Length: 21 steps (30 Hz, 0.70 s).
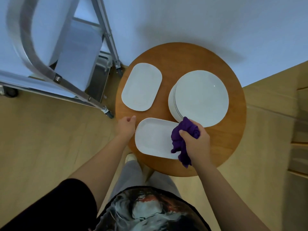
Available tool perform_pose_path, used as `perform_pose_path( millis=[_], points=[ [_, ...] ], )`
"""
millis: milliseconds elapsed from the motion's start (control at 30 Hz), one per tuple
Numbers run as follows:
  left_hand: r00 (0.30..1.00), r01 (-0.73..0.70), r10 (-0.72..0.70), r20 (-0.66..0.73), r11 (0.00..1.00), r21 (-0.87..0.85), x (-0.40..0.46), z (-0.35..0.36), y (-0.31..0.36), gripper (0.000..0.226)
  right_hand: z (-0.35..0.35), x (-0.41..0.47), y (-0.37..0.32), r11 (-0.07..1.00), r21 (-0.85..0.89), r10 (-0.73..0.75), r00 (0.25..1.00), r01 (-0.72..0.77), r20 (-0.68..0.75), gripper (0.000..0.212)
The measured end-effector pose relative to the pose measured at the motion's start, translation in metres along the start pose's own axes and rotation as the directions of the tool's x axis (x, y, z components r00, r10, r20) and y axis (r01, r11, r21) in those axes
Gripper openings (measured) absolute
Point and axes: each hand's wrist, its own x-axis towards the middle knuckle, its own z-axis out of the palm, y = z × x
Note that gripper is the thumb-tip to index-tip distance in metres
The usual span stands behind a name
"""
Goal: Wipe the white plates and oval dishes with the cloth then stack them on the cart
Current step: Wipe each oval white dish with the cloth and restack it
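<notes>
On the round wooden table (230, 139) a white oval dish (155, 139) lies at the near edge. My right hand (196, 142) grips a bunched purple cloth (185, 137) that rests on the dish's right end. My left hand (126, 125) hovers just left of the dish, fingers loosely curled and holding nothing. A second oval dish (141, 86) lies at the table's far left. A stack of round white plates (200, 97) stands at the far right. The metal cart (70, 52) is to the left of the table.
The cart's metal frame and castors (109, 114) stand close to the table's left edge. A white wall runs behind the table. Wooden furniture (300, 130) is at the right edge, and my legs and one shoe (130, 157) are below the table's near edge.
</notes>
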Motion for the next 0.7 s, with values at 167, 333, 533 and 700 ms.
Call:
perform_pose_path(
  millis=[167,333,533,700],
  points=[
    [0.993,0.116,-0.116,-0.002,0.992,-0.041,0.035,0.003,0.019,0.047,0.028,0.013,-0.013,1.000,-0.009,0.004,1.000,-0.004,0.031,0.037],
    [0.967,0.253,-0.251,0.041,0.929,-0.271,0.059,0.007,0.037,0.049,0.048,0.020,-0.023,0.998,-0.058,0.006,0.999,-0.004,0.032,0.043],
    [0.968,0.236,-0.247,0.036,0.862,-0.449,0.071,0.003,0.040,0.039,0.047,0.016,-0.021,0.999,-0.038,0.013,0.999,-0.011,0.036,0.043],
    [0.991,0.112,-0.132,-0.024,0.909,-0.402,0.051,-0.018,0.041,0.032,0.035,0.015,-0.017,0.998,0.040,0.056,0.998,-0.057,0.036,0.034]
  ],
)
